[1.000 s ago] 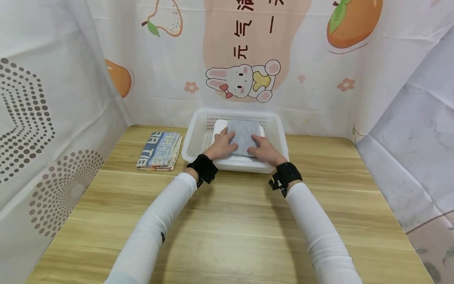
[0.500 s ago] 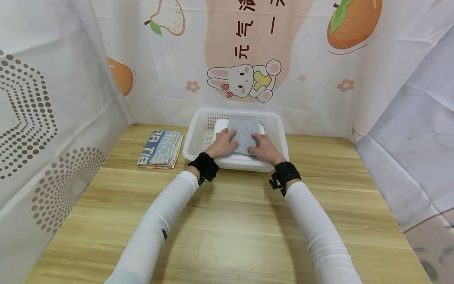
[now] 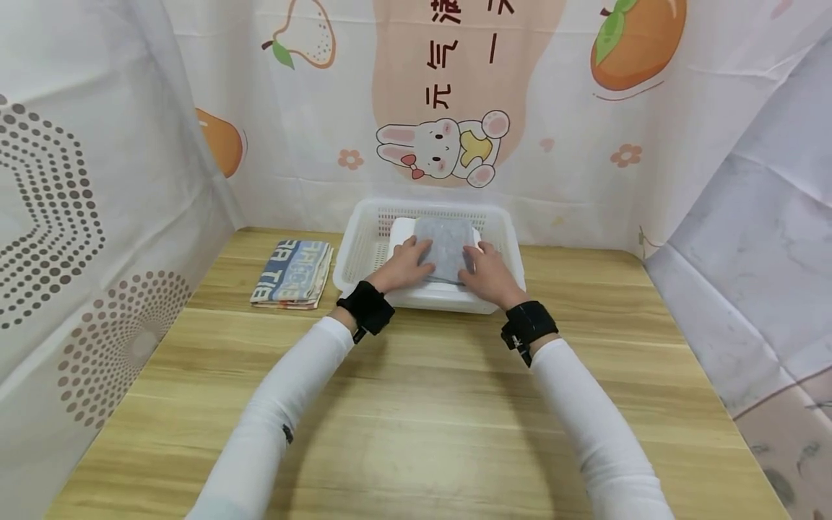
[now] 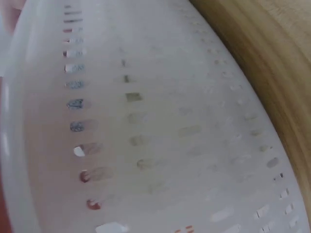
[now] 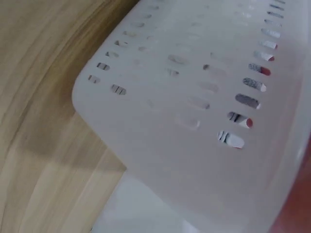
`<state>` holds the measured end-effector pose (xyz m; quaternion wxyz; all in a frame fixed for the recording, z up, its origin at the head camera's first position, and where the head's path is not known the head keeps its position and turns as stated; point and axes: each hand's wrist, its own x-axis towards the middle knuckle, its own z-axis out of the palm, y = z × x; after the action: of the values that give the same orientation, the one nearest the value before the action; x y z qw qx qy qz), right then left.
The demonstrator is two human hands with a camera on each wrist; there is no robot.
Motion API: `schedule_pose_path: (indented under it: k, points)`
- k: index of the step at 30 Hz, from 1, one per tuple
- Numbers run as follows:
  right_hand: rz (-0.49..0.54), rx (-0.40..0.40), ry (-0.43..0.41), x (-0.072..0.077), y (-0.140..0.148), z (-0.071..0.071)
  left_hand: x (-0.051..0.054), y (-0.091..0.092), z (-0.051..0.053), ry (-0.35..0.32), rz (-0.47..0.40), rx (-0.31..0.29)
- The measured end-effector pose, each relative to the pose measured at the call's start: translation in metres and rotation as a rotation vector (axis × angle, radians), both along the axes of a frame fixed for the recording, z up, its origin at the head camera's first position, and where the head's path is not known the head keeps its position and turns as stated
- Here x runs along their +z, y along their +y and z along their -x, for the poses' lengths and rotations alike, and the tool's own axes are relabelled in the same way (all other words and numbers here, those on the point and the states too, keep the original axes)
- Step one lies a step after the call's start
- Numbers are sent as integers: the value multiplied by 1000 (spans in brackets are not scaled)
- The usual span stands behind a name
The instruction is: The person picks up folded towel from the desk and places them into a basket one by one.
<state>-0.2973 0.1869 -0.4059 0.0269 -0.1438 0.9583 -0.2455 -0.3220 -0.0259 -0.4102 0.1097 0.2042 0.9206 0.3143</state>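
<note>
A grey folded cloth [image 3: 445, 245] lies over a white folded one [image 3: 401, 230] inside a white perforated plastic basket [image 3: 448, 302]. My left hand [image 3: 404, 264] reaches over the basket's front rim, fingers spread at the grey cloth's left edge. On the opposite side, my right hand [image 3: 489, 274] has its fingertips at that cloth's right edge. Neither hand visibly grips it; how firmly they touch cannot be told. Both wrist views mostly show the basket's slotted wall [image 4: 160, 111], with only a blurred bit of right hand [image 5: 299, 204] at the lower right.
A folded blue-and-cream patterned cloth [image 3: 292, 274] lies on the wooden table [image 3: 416, 419], left of the basket. Printed curtains [image 3: 292, 137] hang behind the table and along its sides.
The head view has shifted slightly. My right hand has drawn back a little from the grey cloth, its fingers more raised. My left hand stays nearly in place.
</note>
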Motion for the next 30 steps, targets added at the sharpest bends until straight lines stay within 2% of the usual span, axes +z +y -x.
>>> schedule_pose_path:
  k: [4,9,14,22,30]
  points:
    - [-7,34,53,-2,1,-10,0,-3,-12,49,56,-16]
    - [-13,73,169,-7,0,-24,0,-4,-26,170,114,-48]
    - [-9,106,243,-9,-2,-38,-2,-5,-39,258,143,-75]
    - [-12,156,249,-11,-5,-60,-5,-4,-53,392,165,-107]
    - [-64,190,272,-19,-8,-78,-14,-2,-70,459,196,-134]
